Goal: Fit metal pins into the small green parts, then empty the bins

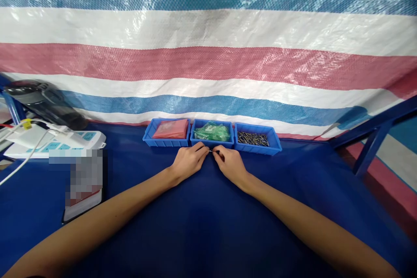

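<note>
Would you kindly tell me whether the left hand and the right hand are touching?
Apart. The head view shows a narrow gap between the left hand and the right hand, with a small thin item visible in it.

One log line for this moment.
right hand: holds thin piece | left hand: fingers at its tip | blue bins beyond: red plastic, green plastic, loose metal pieces

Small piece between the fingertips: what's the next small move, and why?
Probably ease the left hand slightly toward the right hand: the small piece spans a narrow gap between their pinched fingertips, though its details are too small to make out.
</note>
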Motion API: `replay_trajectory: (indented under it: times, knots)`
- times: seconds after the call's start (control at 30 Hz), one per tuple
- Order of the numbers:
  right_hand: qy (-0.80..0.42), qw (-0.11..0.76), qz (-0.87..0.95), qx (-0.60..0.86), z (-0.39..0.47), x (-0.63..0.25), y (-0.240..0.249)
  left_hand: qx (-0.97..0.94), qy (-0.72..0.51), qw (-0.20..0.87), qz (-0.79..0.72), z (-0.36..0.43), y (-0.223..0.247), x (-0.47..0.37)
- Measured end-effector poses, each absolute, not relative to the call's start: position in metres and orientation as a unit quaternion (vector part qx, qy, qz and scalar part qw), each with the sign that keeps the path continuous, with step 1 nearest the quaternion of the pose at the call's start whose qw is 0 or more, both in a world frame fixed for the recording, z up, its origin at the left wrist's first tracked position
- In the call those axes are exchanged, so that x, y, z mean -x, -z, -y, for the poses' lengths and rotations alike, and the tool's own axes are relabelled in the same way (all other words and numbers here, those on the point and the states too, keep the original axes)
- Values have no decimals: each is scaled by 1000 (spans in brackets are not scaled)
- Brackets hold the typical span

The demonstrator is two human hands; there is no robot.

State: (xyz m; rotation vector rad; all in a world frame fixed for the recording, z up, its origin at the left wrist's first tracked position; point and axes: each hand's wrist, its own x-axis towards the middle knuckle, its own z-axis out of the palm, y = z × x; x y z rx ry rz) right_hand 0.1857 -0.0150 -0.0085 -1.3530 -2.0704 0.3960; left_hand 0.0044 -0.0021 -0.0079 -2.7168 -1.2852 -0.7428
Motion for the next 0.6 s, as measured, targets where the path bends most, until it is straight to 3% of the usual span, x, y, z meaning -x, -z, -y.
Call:
replay_trajectory:
  times: [0.6]
  knots:
    - [-251, 424, 725, 481, 27, -183, -7, 857, 361, -84, 358, 3, 1, 1]
